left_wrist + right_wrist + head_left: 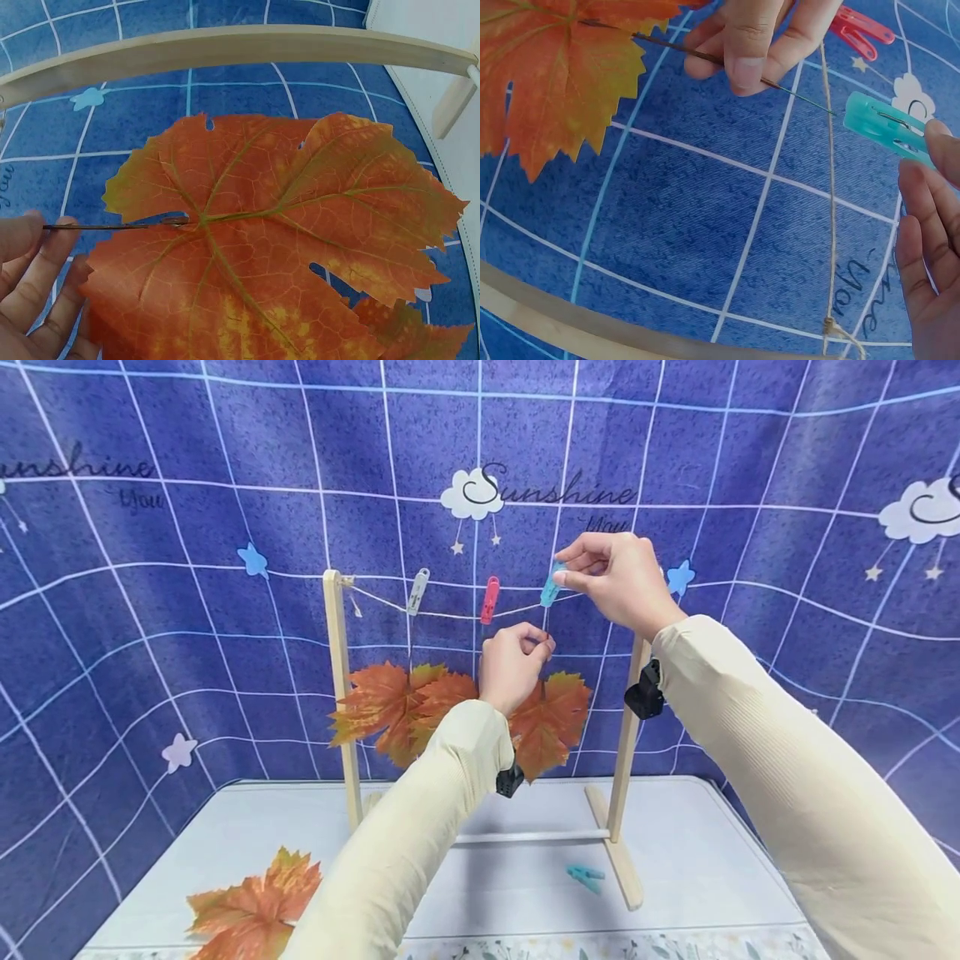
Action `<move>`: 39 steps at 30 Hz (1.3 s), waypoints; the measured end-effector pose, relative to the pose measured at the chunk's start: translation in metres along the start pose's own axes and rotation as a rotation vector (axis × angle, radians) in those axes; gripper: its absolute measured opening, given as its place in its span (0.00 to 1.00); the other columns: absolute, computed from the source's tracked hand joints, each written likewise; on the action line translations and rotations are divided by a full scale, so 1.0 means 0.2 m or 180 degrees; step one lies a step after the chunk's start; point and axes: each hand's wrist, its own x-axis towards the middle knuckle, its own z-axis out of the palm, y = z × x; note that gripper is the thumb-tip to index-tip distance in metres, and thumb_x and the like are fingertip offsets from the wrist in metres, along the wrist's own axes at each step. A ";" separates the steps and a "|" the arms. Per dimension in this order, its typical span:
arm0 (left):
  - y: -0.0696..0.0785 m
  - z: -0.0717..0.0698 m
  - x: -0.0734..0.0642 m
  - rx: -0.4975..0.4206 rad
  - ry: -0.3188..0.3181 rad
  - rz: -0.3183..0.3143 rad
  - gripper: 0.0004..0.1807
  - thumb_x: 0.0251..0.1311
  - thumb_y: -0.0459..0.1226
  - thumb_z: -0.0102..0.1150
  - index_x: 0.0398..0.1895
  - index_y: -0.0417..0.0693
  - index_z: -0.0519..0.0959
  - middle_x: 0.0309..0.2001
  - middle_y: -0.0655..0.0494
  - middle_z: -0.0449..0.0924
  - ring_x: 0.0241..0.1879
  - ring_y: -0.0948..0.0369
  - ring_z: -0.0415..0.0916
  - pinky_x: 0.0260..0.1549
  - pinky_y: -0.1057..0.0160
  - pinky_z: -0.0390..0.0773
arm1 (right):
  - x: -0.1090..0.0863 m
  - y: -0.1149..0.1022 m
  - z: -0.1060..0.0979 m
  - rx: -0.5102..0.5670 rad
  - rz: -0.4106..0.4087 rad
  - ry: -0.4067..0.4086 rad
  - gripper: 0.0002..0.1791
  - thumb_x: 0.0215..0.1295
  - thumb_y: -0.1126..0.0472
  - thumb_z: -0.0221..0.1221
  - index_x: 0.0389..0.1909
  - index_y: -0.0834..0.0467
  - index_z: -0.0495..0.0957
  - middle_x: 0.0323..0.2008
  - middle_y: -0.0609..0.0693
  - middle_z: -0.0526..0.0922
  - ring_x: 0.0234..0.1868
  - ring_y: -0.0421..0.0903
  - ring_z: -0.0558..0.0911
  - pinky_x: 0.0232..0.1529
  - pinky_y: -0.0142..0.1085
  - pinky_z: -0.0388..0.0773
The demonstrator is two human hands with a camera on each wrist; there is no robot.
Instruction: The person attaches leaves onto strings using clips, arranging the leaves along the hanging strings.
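Observation:
My left hand [513, 667] pinches the thin brown stem [673, 46] of an orange maple leaf [270, 247] between thumb and fingers, and the leaf hangs below. Above it, my right hand [618, 578] holds a teal clothespin [881, 124] between thumb and fingers, beside the string [829, 195]. The stem's tip crosses the string close to the clothespin's nose; whether the clothespin grips it is unclear. Farther left on the string are a white clothespin [417, 592] and a red clothespin [490, 601]. Leaves [386, 697] hang beneath them, partly behind my left hand and sleeve.
The string spans a wooden frame with a left post [341, 685] and right post [624, 768]. Another teal clothespin [585, 877] lies on the white table [697, 852] near the right foot. A loose maple leaf [255, 906] lies at the front left. A blue patterned cloth [225, 435] hangs behind.

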 end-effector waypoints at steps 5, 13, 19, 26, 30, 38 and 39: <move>0.01 0.02 0.00 0.0040 0.0104 -0.0067 0.07 0.67 0.42 0.65 0.40 0.50 0.88 0.29 0.59 0.88 0.30 0.62 0.82 0.35 0.60 0.77 | 0.01 0.00 0.00 -0.0109 0.0123 -0.0082 0.11 0.68 0.56 0.67 0.48 0.54 0.87 0.40 0.50 0.89 0.44 0.49 0.85 0.61 0.58 0.61; 0.00 0.02 0.00 0.0088 0.0241 -0.0140 0.07 0.67 0.42 0.65 0.42 0.51 0.87 0.31 0.59 0.88 0.32 0.61 0.82 0.38 0.58 0.78 | 0.04 0.03 0.02 -0.0156 -0.0031 -0.0124 0.10 0.66 0.60 0.68 0.46 0.57 0.87 0.39 0.53 0.89 0.40 0.49 0.86 0.43 0.39 0.76; 0.00 0.02 0.01 0.0102 0.0242 -0.0155 0.08 0.68 0.43 0.65 0.42 0.50 0.87 0.30 0.58 0.87 0.31 0.61 0.82 0.38 0.58 0.78 | 0.04 0.02 0.03 -0.0132 -0.0038 -0.0190 0.09 0.67 0.60 0.68 0.45 0.58 0.87 0.39 0.55 0.89 0.41 0.52 0.87 0.46 0.44 0.79; -0.02 0.03 0.01 0.0124 0.0268 -0.0095 0.07 0.68 0.42 0.65 0.42 0.51 0.87 0.30 0.59 0.88 0.31 0.62 0.82 0.37 0.58 0.78 | 0.04 0.03 0.04 -0.0163 -0.0005 -0.0274 0.10 0.68 0.60 0.67 0.47 0.58 0.87 0.39 0.56 0.89 0.41 0.51 0.85 0.47 0.45 0.79; -0.03 0.03 0.02 0.0160 0.0285 -0.0080 0.07 0.68 0.42 0.65 0.42 0.50 0.87 0.30 0.59 0.88 0.31 0.61 0.83 0.37 0.58 0.78 | 0.05 0.04 0.05 -0.0138 -0.0029 -0.0347 0.10 0.68 0.60 0.67 0.47 0.59 0.87 0.39 0.57 0.88 0.42 0.53 0.85 0.48 0.47 0.79; -0.04 0.03 0.01 0.0167 0.0185 -0.0132 0.07 0.69 0.42 0.64 0.43 0.52 0.87 0.30 0.59 0.88 0.29 0.62 0.82 0.37 0.57 0.79 | 0.05 0.04 0.06 -0.0109 -0.0033 -0.0408 0.10 0.68 0.61 0.66 0.47 0.60 0.86 0.39 0.57 0.88 0.42 0.54 0.85 0.50 0.48 0.78; -0.04 0.03 0.01 0.0154 0.0182 -0.0141 0.07 0.69 0.42 0.64 0.43 0.52 0.87 0.30 0.60 0.87 0.28 0.62 0.82 0.36 0.57 0.79 | 0.05 0.04 0.06 -0.0111 -0.0036 -0.0409 0.10 0.68 0.61 0.67 0.47 0.60 0.86 0.39 0.57 0.88 0.42 0.54 0.85 0.50 0.48 0.78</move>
